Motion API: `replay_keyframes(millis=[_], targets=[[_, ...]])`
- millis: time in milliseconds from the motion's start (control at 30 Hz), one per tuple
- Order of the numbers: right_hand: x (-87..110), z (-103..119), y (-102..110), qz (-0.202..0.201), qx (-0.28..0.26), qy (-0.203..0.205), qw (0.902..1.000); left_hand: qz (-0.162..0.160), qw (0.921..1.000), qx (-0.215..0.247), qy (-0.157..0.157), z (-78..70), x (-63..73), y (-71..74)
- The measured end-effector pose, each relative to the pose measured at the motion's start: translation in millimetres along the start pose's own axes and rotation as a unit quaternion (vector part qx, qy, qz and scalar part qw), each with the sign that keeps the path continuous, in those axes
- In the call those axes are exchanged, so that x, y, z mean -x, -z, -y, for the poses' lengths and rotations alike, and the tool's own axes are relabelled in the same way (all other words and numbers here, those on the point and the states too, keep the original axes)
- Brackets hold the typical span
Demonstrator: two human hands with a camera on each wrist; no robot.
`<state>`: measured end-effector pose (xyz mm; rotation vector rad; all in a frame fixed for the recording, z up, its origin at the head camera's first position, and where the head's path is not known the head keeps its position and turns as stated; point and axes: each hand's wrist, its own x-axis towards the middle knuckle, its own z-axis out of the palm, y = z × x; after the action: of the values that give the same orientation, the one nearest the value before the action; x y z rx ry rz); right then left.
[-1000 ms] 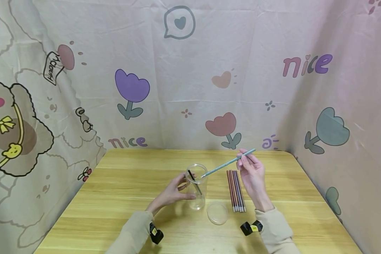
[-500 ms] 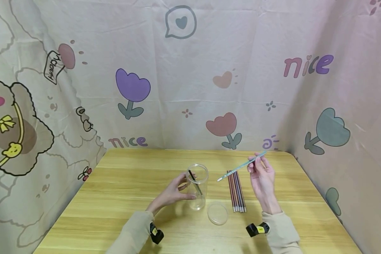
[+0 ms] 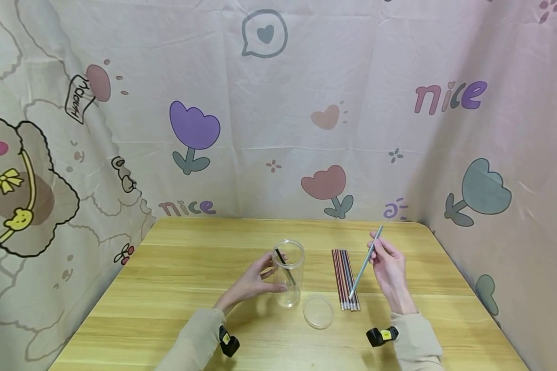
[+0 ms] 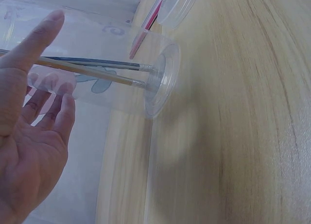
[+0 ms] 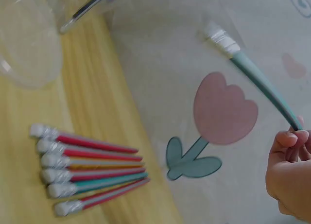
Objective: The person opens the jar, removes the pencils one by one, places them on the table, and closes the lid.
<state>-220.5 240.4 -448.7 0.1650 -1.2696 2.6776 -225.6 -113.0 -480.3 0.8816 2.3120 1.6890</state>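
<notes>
My left hand (image 3: pixel 252 281) holds a clear plastic jar (image 3: pixel 298 281) upright on the table, thumb on the near side and fingers behind. Inside, a dark pencil (image 4: pixel 104 62) and a yellowish pencil (image 4: pixel 87 72) lean with their eraser ends at the bottom. Between the fingertips of my right hand (image 3: pixel 390 268), a teal pencil (image 3: pixel 365 265) is pinched near its far end. Its white eraser end points down and toward me, overlapping the row of pencils (image 3: pixel 341 278) in the head view. Those pencils lie side by side, eraser ends nearest me.
A round clear lid (image 3: pixel 318 313) lies flat between the jar and the pencil row. The wooden table (image 3: pixel 181 268) ends at a patterned cloth backdrop (image 3: pixel 260 118), with cloth at both sides too. Each sleeve carries a small black wrist camera (image 3: pixel 229 342).
My right hand has moved right, away from the jar opening, and the teal pencil has swung from slanting toward the jar to steeply down over the pencil row. My left hand and the jar stayed put.
</notes>
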Motion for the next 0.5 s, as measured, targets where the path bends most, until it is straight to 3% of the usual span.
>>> replay_keyframes(millis=[500], targets=[[-1.5, -13, 35, 0.028, 0.097, -0.046, 0.9938, 0.002, 1.0, -0.008, 0.004, 0.0, -0.6, 0.2]])
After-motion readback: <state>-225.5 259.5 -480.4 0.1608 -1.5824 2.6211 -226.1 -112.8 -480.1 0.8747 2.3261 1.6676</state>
